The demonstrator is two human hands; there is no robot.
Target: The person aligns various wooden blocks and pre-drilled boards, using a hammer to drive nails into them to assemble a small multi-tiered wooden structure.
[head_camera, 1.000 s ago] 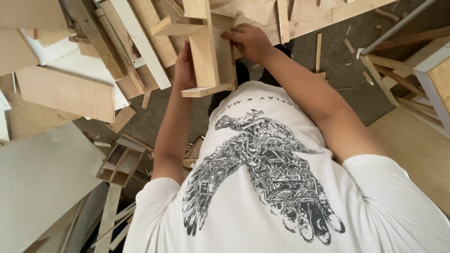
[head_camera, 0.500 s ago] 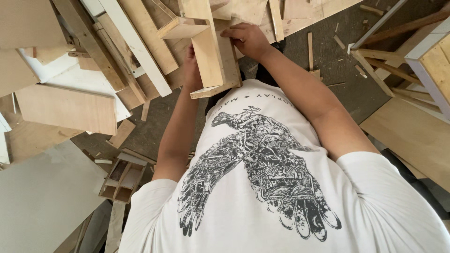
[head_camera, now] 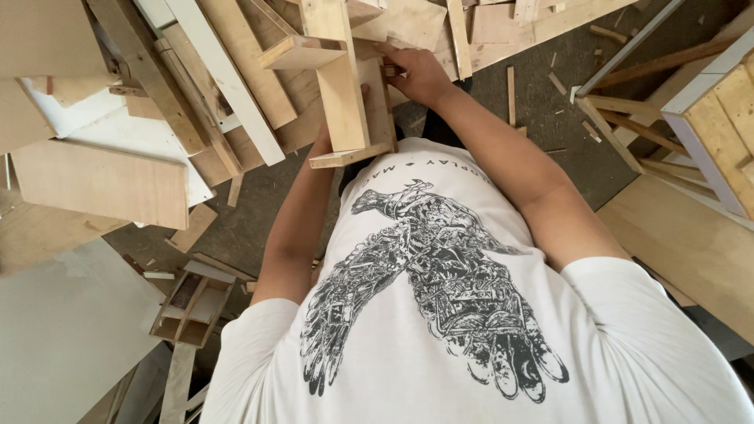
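A wooden frame (head_camera: 345, 86) of pale boards is held upright at mid-top of the view, above the white shirt (head_camera: 471, 314). The right hand (head_camera: 420, 74) is closed on its right edge, fingers curled round the wood. The left hand (head_camera: 323, 141) is mostly hidden behind the frame; its grip cannot be told. Scrap planks (head_camera: 228, 78) are piled to the left on the floor (head_camera: 550, 118), with a small compartment box (head_camera: 192, 306) lower left.

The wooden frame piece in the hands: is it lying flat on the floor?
No, the wooden frame piece is held up above the floor by the right hand and the mostly hidden left hand.
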